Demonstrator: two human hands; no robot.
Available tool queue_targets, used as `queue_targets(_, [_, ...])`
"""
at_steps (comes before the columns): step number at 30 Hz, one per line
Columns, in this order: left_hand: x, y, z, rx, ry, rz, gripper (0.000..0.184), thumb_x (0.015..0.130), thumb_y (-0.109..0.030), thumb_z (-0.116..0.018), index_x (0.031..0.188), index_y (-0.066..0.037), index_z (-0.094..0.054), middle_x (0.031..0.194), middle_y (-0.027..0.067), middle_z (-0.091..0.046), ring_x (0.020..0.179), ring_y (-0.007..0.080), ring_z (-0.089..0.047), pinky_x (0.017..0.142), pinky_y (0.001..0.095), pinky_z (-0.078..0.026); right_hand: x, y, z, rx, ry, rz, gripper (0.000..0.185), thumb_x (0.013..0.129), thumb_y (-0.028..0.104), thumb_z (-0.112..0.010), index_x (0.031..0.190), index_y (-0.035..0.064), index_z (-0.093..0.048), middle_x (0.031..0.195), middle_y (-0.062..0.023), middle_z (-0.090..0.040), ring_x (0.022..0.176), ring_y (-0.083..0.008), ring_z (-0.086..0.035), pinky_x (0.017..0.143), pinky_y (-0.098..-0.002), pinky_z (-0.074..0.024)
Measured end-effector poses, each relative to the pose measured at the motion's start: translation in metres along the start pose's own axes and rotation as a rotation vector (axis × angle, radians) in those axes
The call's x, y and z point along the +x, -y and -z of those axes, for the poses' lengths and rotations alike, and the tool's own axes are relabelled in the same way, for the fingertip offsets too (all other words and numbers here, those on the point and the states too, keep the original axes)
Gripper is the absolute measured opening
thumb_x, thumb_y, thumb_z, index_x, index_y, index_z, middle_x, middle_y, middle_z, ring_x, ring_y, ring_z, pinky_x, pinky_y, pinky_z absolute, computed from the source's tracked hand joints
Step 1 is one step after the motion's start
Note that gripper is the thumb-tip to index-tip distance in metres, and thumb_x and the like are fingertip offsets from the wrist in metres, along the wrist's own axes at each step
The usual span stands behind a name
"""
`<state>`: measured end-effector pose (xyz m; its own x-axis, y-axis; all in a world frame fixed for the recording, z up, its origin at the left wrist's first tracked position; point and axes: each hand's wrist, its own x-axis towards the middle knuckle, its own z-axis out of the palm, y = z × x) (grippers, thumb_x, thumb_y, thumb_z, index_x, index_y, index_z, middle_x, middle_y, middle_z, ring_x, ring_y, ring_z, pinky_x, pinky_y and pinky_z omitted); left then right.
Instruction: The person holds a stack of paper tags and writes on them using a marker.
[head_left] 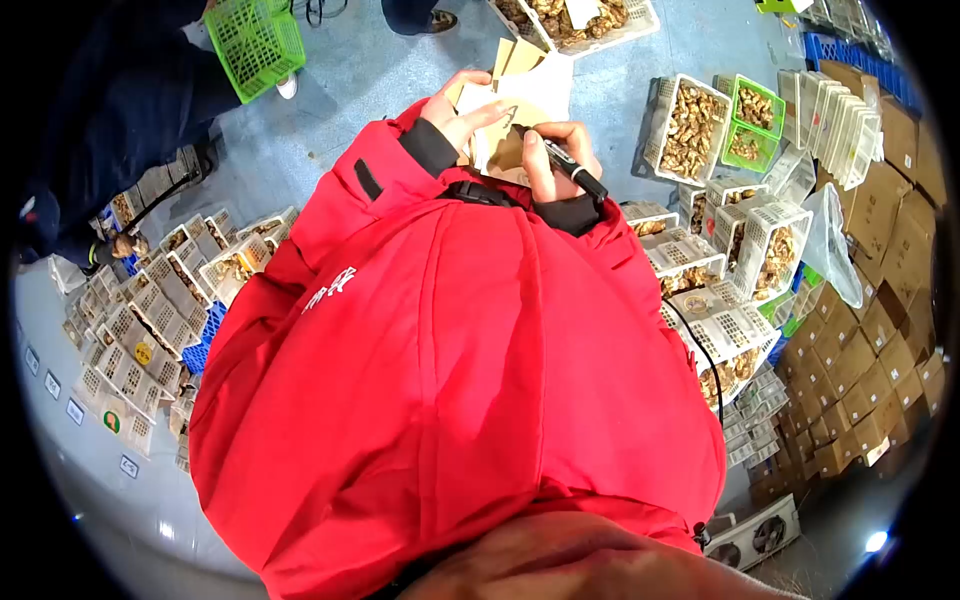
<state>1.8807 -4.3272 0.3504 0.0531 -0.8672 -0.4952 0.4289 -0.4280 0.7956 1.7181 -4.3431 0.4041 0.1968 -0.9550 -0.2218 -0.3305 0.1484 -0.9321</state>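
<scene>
My left hand grips a small stack of paper and card sheets, its fingers bent around the left edge and partly over the front. A mark shows on the upper sheet close to those fingertips. Between the fingers of my right hand is a black marker pen, tilted across the hand at the lower right of the stack. The marker's tip is hard to make out. Both hands are in front of my chest, above the red jacket.
A white crate of brown, root-like produce stands ahead. More filled crates are at the right, beside stacked cardboard boxes. Crate rows line the left. A person in dark clothing is near a green basket.
</scene>
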Motion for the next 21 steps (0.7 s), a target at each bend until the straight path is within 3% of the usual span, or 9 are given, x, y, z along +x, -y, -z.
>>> queue_targets(3, [0.003,0.013,0.006,-0.022,0.023,-0.069,0.038,0.08,-0.007,-0.065,0.113,-0.003,-0.046,0.099,0.0088,-0.062,0.092,0.0137,-0.058,0.08,0.0265,-0.046,-0.005,-0.016,0.005,0.101,-0.073,-0.069,0.016,0.08,0.013,-0.064,0.085,0.0012,-0.054,0.07,-0.0081,-0.059,0.059,-0.0107,-0.054,0.057,-0.024,-0.0449])
queue_targets(4, [0.003,0.006,0.003,0.012,-0.006,-0.044,0.038,0.08,-0.007,-0.065,0.113,-0.002,-0.046,0.099,0.0089,-0.062,0.092,0.0137,-0.058,0.08,0.0266,-0.046,-0.003,-0.022,0.004,0.061,-0.093,0.105,0.017,0.083,0.011,-0.061,0.09,0.0009,-0.051,0.066,-0.0063,-0.058,0.052,-0.0084,-0.052,0.051,-0.0227,-0.0449])
queue_targets(7, [-0.001,0.004,0.002,0.108,-0.027,-0.017,0.038,0.08,-0.006,-0.065,0.113,-0.002,-0.046,0.099,0.0095,-0.062,0.092,0.0135,-0.058,0.08,0.0264,-0.046,-0.001,-0.017,0.003,0.076,-0.121,0.012,0.017,0.083,0.012,-0.061,0.09,-0.0002,-0.052,0.066,-0.0055,-0.057,0.054,-0.0078,-0.052,0.051,-0.0221,-0.044])
queue_targets(8, [0.001,0.004,0.003,0.143,-0.023,-0.027,0.038,0.08,-0.005,-0.065,0.113,-0.002,-0.045,0.099,0.0097,-0.062,0.091,0.0134,-0.058,0.08,0.0264,-0.046,-0.002,-0.011,0.004,0.113,-0.103,-0.094,0.02,0.081,0.016,-0.064,0.088,-0.0006,-0.054,0.071,-0.0072,-0.057,0.063,-0.0099,-0.053,0.059,-0.0247,-0.0439])
queue_targets(12, [0.003,0.008,0.004,0.076,0.001,-0.053,0.039,0.079,-0.002,-0.064,0.113,-0.001,-0.045,0.1,0.0103,-0.062,0.092,0.0143,-0.058,0.081,0.0276,-0.046,-0.009,-0.009,0.009,0.054,-0.099,-0.022,0.019,0.08,0.016,-0.064,0.086,0.0008,-0.055,0.069,-0.0071,-0.058,0.059,-0.0103,-0.053,0.056,-0.0252,-0.0439])
queue_targets(15, [0.001,0.006,0.001,0.087,-0.016,-0.06,0.04,0.079,0.0,-0.064,0.114,-0.001,-0.045,0.1,0.0105,-0.062,0.092,0.0148,-0.059,0.082,0.0282,-0.046,-0.004,-0.021,0.007,0.099,-0.159,-0.15,0.019,0.08,0.017,-0.065,0.085,0.0012,-0.056,0.065,-0.0056,-0.058,0.057,-0.009,-0.052,0.055,-0.0249,-0.0436])
queue_targets(19, [0.002,0.007,0.001,0.026,-0.02,-0.015,0.041,0.078,0.0,-0.065,0.114,-0.002,-0.046,0.1,0.0101,-0.062,0.092,0.0147,-0.059,0.081,0.0282,-0.047,-0.007,-0.025,0.013,0.044,-0.168,-0.146,0.018,0.079,0.017,-0.065,0.083,0.0015,-0.056,0.065,-0.006,-0.059,0.058,-0.0101,-0.054,0.055,-0.0252,-0.0438])
queue_targets(21, [0.005,0.013,0.003,0.013,-0.026,-0.021,0.041,0.077,0.0,-0.066,0.113,-0.002,-0.046,0.1,0.0096,-0.062,0.092,0.0143,-0.059,0.081,0.0282,-0.047,-0.008,-0.014,0.012,-0.049,-0.111,0.045,0.017,0.078,0.016,-0.065,0.082,0.0019,-0.056,0.067,-0.0065,-0.059,0.059,-0.0105,-0.055,0.056,-0.0254,-0.044])
